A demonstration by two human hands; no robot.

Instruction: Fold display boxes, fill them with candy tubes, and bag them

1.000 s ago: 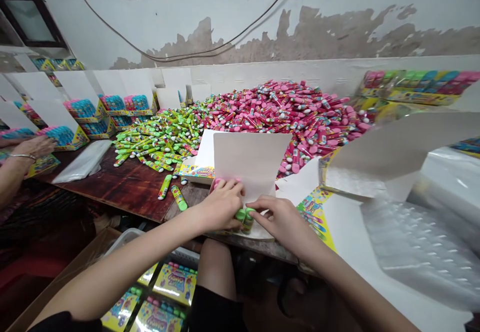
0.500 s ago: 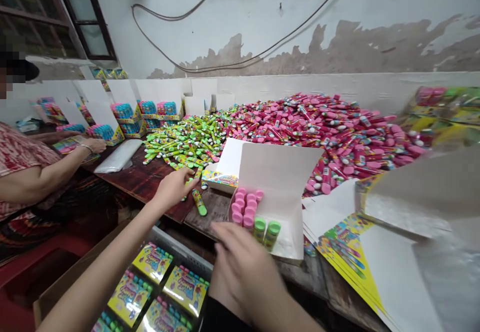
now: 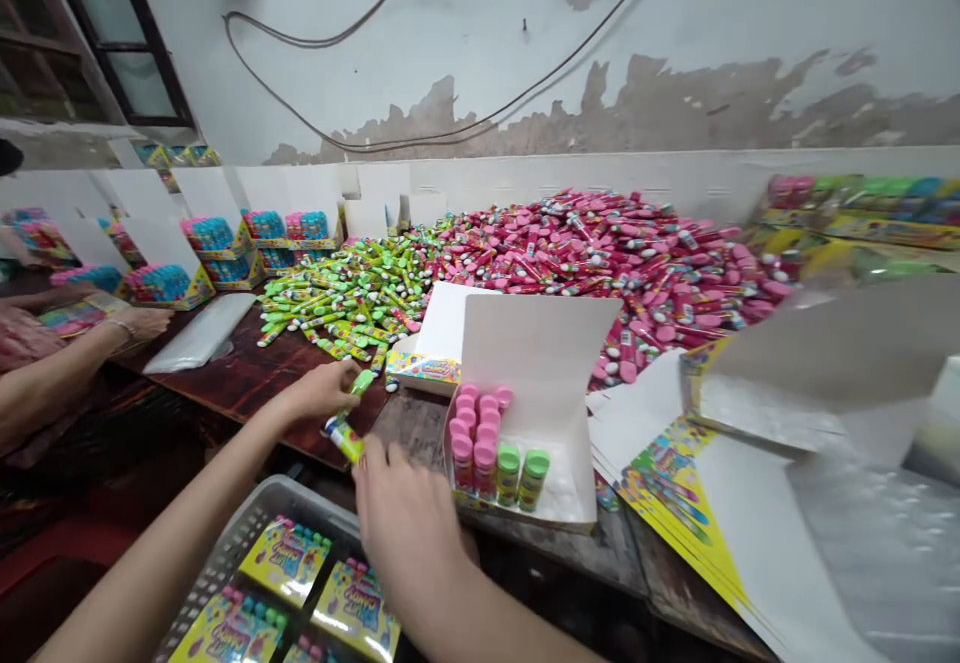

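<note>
My left hand (image 3: pixel 315 393) is closed on a green tube (image 3: pixel 351 421), holding it slanted above the wooden table's front edge (image 3: pixel 262 383). My right hand (image 3: pixel 409 518) shows its back, with its fingers stretched to the tube's lower end. Just to the right stands an open white box (image 3: pixel 551 363). Inside it are several upright pink tubes (image 3: pixel 476 423) and two green tubes (image 3: pixel 521 473) in the front row.
A heap of green tubes (image 3: pixel 337 298) and a larger heap of pink tubes (image 3: pixel 645 253) cover the table. Flat printed cartons (image 3: pixel 675 483) and plastic sheeting (image 3: pixel 870 543) lie to the right. A basket of filled packs (image 3: pixel 300 563) sits below. Another person's arm (image 3: pixel 67 368) works at the left beside filled boxes (image 3: pixel 210 243).
My left hand has picked a green tube off the table and drawn it back. My right hand has moved left from the box toward the tube.
</note>
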